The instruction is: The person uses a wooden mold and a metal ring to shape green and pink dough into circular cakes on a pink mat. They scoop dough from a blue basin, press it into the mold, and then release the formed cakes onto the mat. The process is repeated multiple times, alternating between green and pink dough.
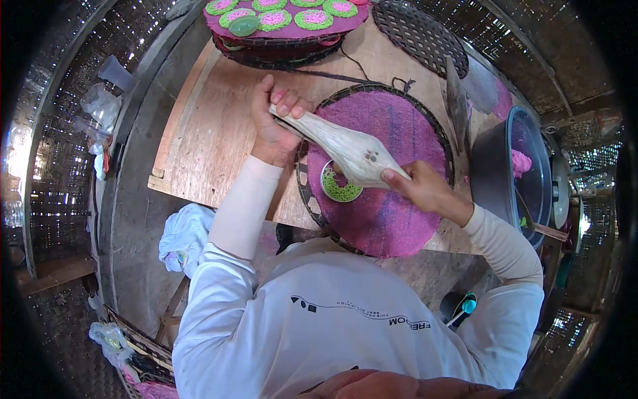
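A pale, wrung cloth piping bag (352,143) slants between my two hands, with dark spots near its wider part. My left hand (278,123) is closed round its narrow upper end, thumb pointing up. At the lower right end, my right hand (425,193) grips the bag, its fingers partly hidden beneath. Below the bag lies a round ring mould (323,179) with green noodle-like strands (342,191) inside; the bag covers part of it. The mould rests on a purple cloth (392,226) spread over a round woven tray (308,193). The bag's outlet is hidden.
At the back, another woven tray (272,60) carries several green-and-pink strand rounds (314,18) and a small green dish (244,26). An empty woven tray (422,33) lies back right. A large grey basin (492,166) with pink dough (521,164) stands right. Pale blue cloth (186,236) hangs left.
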Action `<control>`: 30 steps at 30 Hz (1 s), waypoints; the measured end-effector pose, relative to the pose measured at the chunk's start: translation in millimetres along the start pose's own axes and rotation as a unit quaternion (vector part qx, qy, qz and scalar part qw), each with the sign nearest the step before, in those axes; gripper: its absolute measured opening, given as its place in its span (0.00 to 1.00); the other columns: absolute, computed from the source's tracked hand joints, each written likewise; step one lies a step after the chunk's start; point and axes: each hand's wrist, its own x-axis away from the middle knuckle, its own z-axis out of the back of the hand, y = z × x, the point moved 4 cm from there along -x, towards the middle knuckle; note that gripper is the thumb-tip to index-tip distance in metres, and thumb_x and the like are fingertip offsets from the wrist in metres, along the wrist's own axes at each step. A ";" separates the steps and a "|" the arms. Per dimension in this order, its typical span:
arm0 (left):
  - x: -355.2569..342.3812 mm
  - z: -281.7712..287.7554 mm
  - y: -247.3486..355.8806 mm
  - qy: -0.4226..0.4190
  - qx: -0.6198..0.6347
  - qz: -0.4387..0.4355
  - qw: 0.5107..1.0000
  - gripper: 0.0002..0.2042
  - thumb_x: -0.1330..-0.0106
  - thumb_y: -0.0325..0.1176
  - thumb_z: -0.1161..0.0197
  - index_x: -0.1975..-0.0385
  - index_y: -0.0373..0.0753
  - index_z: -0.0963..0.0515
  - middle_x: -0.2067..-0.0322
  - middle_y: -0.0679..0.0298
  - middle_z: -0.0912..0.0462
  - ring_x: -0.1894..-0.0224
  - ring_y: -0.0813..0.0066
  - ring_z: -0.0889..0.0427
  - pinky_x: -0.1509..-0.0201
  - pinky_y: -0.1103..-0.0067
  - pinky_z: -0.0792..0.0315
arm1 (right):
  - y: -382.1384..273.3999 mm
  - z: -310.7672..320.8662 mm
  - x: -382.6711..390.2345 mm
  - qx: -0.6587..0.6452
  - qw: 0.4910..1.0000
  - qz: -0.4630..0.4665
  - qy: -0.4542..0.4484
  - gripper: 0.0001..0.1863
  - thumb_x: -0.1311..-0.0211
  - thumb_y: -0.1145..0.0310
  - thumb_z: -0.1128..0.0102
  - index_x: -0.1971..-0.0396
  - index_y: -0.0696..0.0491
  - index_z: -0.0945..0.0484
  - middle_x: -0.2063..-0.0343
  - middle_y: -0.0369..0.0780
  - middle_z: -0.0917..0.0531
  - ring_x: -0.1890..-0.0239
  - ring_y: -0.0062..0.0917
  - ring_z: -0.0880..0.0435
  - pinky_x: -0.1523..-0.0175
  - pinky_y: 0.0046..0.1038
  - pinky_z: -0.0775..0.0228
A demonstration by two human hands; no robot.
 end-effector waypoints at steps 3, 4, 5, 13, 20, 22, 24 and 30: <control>6.5 5.7 14.7 0.020 -0.020 -0.003 1.000 0.19 0.37 0.44 0.54 0.92 0.52 0.40 0.95 0.78 0.40 0.88 0.83 0.39 0.75 0.81 0.42 | -9.1 -9.6 -1.8 -0.028 0.999 0.006 -0.016 0.41 0.51 0.33 0.55 0.87 0.64 0.24 0.93 0.43 0.31 0.87 0.27 0.29 0.77 0.37 0.39; 8.7 7.4 17.5 0.027 -0.026 -0.004 0.999 0.19 0.37 0.43 0.54 0.92 0.52 0.40 0.95 0.78 0.40 0.88 0.82 0.39 0.75 0.81 0.42 | -11.4 -11.6 -1.6 -0.037 0.999 0.007 -0.022 0.41 0.51 0.32 0.55 0.87 0.64 0.25 0.94 0.42 0.32 0.87 0.27 0.29 0.77 0.37 0.40; 12.5 8.8 17.2 0.051 -0.023 -0.004 0.998 0.19 0.37 0.43 0.54 0.92 0.52 0.40 0.95 0.77 0.41 0.88 0.82 0.39 0.75 0.81 0.42 | -11.6 -13.7 -0.8 -0.039 0.999 0.002 -0.037 0.41 0.51 0.32 0.56 0.88 0.63 0.25 0.94 0.41 0.33 0.87 0.26 0.30 0.78 0.36 0.40; 29.6 15.1 -9.3 0.090 0.000 0.022 0.996 0.16 0.40 0.51 0.51 0.77 0.46 0.30 0.87 0.72 0.33 0.79 0.75 0.32 0.72 0.77 0.38 | 8.5 -10.5 16.9 -0.076 0.993 -0.018 -0.083 0.40 0.50 0.31 0.58 0.93 0.58 0.27 0.96 0.38 0.32 0.90 0.22 0.30 0.83 0.28 0.40; 34.5 -45.7 -33.3 -0.150 -0.471 0.047 0.868 0.24 0.49 0.41 0.37 0.54 0.38 0.31 0.56 0.59 0.26 0.50 0.67 0.29 0.44 0.73 0.39 | 14.8 12.9 42.2 -0.168 0.984 0.056 -0.023 0.35 0.44 0.38 0.59 0.86 0.58 0.25 0.93 0.37 0.29 0.88 0.19 0.28 0.82 0.24 0.38; 49.6 -72.7 -56.2 -0.287 -0.698 -0.072 0.652 0.22 0.51 0.32 0.34 0.56 0.34 0.30 0.61 0.58 0.23 0.55 0.70 0.26 0.50 0.78 0.33 | -3.9 10.6 39.5 -0.220 0.970 0.088 -0.045 0.33 0.41 0.41 0.58 0.80 0.60 0.23 0.90 0.37 0.26 0.86 0.19 0.27 0.80 0.23 0.36; 46.7 -70.8 -53.9 -0.172 -0.635 -0.082 0.749 0.24 0.57 0.29 0.31 0.57 0.33 0.29 0.63 0.59 0.23 0.58 0.71 0.24 0.51 0.77 0.32 | -18.1 3.3 33.9 -0.417 0.896 0.088 -0.126 0.30 0.38 0.45 0.62 0.69 0.60 0.25 0.82 0.40 0.23 0.79 0.20 0.25 0.74 0.20 0.33; 63.7 -47.4 -17.4 0.058 -0.514 -0.076 0.853 0.11 0.54 0.21 0.41 0.68 0.34 0.27 0.72 0.60 0.23 0.72 0.75 0.24 0.69 0.80 0.29 | -1.0 -45.3 -23.3 -0.167 0.896 0.400 0.093 0.33 0.50 0.52 0.42 0.47 0.57 0.35 0.50 0.48 0.32 0.48 0.35 0.34 0.44 0.31 0.43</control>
